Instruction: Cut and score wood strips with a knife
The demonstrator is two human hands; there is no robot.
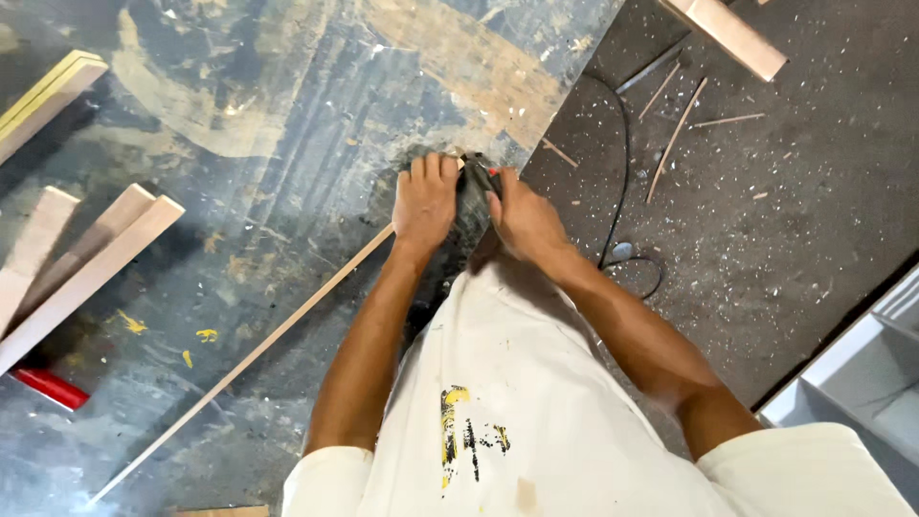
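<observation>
1. Thin wood strip (249, 356): pale, narrow, very long vs its width, straight, bare light wood, no paint visible.
2. Its long axis runs diagonal: near end sits low-left by the pic's bottom edge, far end climbs up-right to your hands. The far tip is hidden under your left hand (426, 199).
3. The strip lies flat on the worktop (287, 115), a dark, scuffed, paint-smeared sheet w/ yellow flecks beside the strip.
4. Left hand: palm down, fingers closed together, pressing on the strip's upper end right at the table corner.
5. Right hand (525, 218): wrapped around a dark power tool (471, 206) w/ a red bit at its top; grip looks closed, exact finger hold can't tell.
6. The tool sits between your two hands, touching both, at the worktop's edge.
7. A black cord (622, 163) trails on the speckled floor (795, 191) just right of your right hand.
8. Left side of the top: several pale wood boards (81, 258) lying diagonal, roughly parallel to the strip, well apart from it; a red item (48, 388) below them.
9. Thin offcut slivers (675, 134) lie scattered on the floor up-right.
</observation>
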